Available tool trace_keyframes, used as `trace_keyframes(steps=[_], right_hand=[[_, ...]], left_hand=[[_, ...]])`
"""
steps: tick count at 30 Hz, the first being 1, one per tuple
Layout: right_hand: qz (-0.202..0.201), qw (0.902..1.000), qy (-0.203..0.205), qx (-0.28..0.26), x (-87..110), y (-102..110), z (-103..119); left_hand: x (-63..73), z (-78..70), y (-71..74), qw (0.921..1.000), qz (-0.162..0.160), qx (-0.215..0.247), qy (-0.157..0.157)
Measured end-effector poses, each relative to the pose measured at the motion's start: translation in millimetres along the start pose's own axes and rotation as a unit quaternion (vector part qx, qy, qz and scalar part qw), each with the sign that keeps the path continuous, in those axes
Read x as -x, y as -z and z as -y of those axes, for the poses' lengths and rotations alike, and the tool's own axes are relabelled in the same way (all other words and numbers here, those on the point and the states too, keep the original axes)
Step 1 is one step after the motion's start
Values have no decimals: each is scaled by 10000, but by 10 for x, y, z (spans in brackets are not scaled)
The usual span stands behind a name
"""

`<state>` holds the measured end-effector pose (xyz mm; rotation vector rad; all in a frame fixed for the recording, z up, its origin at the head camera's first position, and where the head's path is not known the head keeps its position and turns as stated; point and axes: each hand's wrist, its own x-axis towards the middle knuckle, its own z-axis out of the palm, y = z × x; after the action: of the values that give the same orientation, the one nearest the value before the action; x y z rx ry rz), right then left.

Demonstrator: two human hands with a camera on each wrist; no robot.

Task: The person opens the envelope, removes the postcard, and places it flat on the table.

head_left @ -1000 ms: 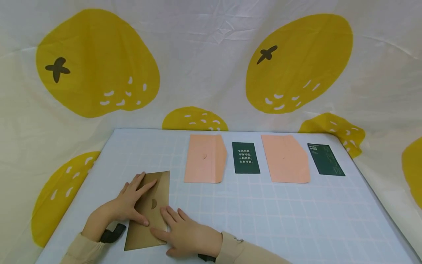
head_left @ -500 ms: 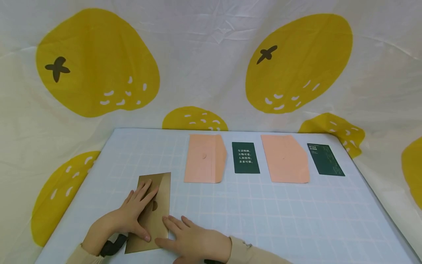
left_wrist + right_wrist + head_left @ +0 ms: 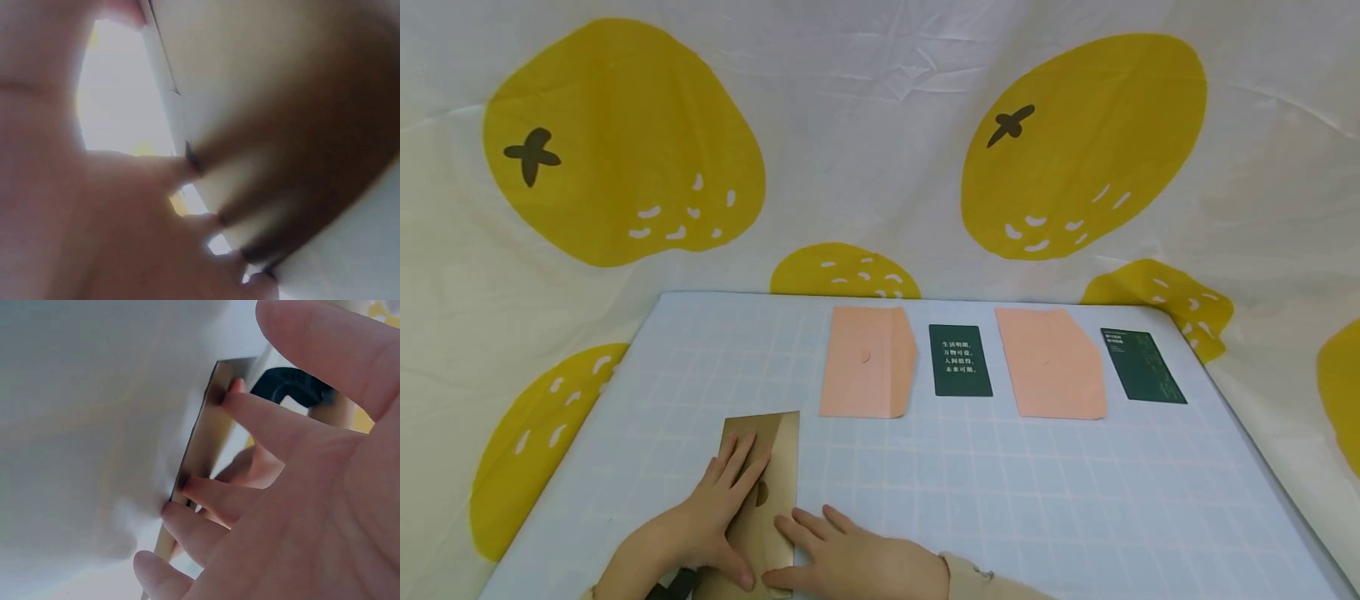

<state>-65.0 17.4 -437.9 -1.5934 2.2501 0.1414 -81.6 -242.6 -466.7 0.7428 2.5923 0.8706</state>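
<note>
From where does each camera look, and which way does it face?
Head: worn on the head, facing forward and down at the brown envelope and table; left hand and right hand show.
Left wrist: on that wrist, facing the brown envelope; the left hand shows, blurred.
Right wrist: on that wrist, facing the brown envelope's edge; the right hand shows, with part of the left hand beyond.
Head and right wrist views share the brown envelope, left hand and right hand.
</note>
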Motion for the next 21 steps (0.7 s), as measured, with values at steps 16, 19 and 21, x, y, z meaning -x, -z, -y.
trace_keyframes(steps=[16, 19, 21], right_hand=[[-573, 9858, -176, -1566, 391, -362, 3], [-678, 9819, -205, -1757, 485, -419, -29], [-770, 9872, -114, -1392, 556, -442, -55]], left_hand=[[19, -288, -520, 9842, -647, -1256, -1070], [-37, -383, -583, 9777, -776, -1509, -1239], [-87, -459, -614, 9831, -651, -1298, -1116]])
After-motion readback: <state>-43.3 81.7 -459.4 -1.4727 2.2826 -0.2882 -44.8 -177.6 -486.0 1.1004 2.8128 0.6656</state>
